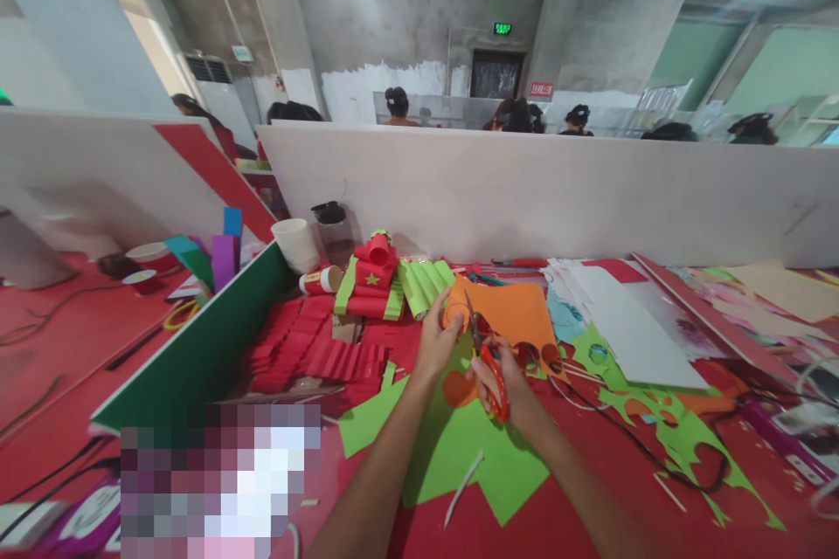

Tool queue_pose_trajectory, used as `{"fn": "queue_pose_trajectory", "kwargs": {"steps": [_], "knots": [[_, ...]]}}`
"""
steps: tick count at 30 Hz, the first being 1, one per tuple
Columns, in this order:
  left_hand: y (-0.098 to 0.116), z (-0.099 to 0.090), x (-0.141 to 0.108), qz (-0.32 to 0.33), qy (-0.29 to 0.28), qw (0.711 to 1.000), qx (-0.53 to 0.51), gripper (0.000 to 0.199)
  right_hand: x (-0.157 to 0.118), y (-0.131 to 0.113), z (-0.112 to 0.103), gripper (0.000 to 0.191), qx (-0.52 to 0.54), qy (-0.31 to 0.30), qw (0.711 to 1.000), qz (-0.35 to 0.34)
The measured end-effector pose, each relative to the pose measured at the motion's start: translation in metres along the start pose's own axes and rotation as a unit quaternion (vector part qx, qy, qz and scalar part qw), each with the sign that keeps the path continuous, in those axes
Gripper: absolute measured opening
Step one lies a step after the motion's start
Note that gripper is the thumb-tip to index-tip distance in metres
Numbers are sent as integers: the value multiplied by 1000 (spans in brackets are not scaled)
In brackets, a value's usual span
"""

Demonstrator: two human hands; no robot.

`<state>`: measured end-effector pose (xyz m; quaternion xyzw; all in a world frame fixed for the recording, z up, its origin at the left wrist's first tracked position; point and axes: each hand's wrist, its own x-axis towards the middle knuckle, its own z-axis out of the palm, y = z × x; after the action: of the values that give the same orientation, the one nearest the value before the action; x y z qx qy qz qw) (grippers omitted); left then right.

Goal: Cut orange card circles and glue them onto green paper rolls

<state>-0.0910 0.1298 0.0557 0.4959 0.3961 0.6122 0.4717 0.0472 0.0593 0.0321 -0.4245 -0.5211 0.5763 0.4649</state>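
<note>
Scissors (486, 356) at the orange paper (517, 313)

Over the green sheet's (452, 454) far end, the left hand (440, 334) pinches the paper, seemingly to steady it, while the right hand (509, 380) grips the scissors, blades pointing away

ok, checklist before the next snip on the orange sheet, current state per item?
1. Left hand holding the orange sheet: ok, it grips the near left part.
2. Right hand on the red-handled scissors: ok, fingers are at the handles.
3. Blades at the sheet: ok, they point away from the wearer, at its left part.
4. Left fingers well away from the blades: not ok, they look close beside them.
5. Cutting line marked on the sheet: cannot tell, too small and blurred.
6. Green paper below free of loose bits: not ok, a white strip lies on it.
</note>
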Motion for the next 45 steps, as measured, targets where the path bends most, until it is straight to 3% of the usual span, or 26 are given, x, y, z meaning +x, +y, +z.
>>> {"fn": "queue_pose_trajectory", "kwargs": {"steps": [5,9,19,27,36,41,45], "knots": [[2,-3,2,-19,20,1000,-4,61,-7,-8,-5,41,21,-50,999,2],[4,-4,2,-30,27,999,-25,60,-10,-15,-4,54,57,-87,995,-10],[7,-4,0,-37,-5,999,-7,60,-11,-31,-8,74,32,-78,996,41],[7,-6,1,-29,-56,998,-30,61,-9,-33,-18,66,12,-116,992,42],[0,-7,4,-24,-46,997,-52,64,-1,-37,-19,61,-11,-143,990,16],[-3,-7,5,-28,-46,997,-54,68,7,-30,-32,68,3,-179,982,56],[-4,-7,5,-38,-53,997,-48,70,14,-32,-44,71,17,-171,982,77]]}}
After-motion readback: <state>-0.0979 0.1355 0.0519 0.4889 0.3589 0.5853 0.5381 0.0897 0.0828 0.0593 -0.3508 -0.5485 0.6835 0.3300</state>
